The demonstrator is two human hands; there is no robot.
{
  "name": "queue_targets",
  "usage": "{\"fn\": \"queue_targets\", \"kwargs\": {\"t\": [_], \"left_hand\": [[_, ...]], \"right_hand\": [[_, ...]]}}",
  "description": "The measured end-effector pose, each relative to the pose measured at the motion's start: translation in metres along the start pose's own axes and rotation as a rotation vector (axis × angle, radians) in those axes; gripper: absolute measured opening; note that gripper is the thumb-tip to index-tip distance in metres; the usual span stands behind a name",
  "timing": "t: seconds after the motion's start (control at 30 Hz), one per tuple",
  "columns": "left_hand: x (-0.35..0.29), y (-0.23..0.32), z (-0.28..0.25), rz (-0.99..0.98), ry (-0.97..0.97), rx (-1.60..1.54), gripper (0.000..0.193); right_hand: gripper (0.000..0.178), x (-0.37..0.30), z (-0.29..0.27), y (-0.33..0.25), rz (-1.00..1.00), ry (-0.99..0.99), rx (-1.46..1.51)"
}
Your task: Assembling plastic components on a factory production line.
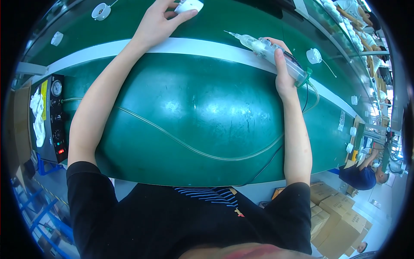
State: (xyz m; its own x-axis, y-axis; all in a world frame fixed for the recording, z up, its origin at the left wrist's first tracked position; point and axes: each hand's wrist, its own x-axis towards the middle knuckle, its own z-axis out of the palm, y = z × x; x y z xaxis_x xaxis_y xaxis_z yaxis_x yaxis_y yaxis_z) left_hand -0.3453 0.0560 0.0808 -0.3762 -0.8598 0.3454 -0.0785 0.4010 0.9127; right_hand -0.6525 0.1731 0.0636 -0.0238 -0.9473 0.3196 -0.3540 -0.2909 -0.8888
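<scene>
At the far side of the bench, my left hand (158, 25) is closed on a small white plastic housing (189, 6), cut off by the upper edge of the view. My right hand (283, 71) wraps round a clear dispensing syringe (266, 51), its thin needle tip pointing up and to the left. Whitish material shows inside the barrel. A green cap (304, 77) closes its rear end, and a clear air hose (215, 159) curves from there across the bench. The tip is well apart from the white housing.
A black dispenser box (54, 116) with a gauge stands at the left, a white cloth (38, 116) on it. White round housings (101, 11), some with wires, lie along the far strip. A white rail (207, 46) crosses the green bench (194, 129). Cardboard boxes (340, 211) and co-workers (360, 176) are at the right.
</scene>
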Motion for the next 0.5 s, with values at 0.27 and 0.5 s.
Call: {"fn": "queue_targets", "kwargs": {"t": [0.27, 0.5], "left_hand": [[0.002, -0.006, -0.006, 0.129, -0.200, -0.229, 0.043], [0.025, -0.050, 0.016, 0.498, -0.472, -0.650, 0.046]], "right_hand": [[0.043, 0.000, -0.002, 0.000, 0.002, 0.007, 0.006], [0.059, 0.000, 0.003, -0.004, 0.062, 0.086, 0.294]]}}
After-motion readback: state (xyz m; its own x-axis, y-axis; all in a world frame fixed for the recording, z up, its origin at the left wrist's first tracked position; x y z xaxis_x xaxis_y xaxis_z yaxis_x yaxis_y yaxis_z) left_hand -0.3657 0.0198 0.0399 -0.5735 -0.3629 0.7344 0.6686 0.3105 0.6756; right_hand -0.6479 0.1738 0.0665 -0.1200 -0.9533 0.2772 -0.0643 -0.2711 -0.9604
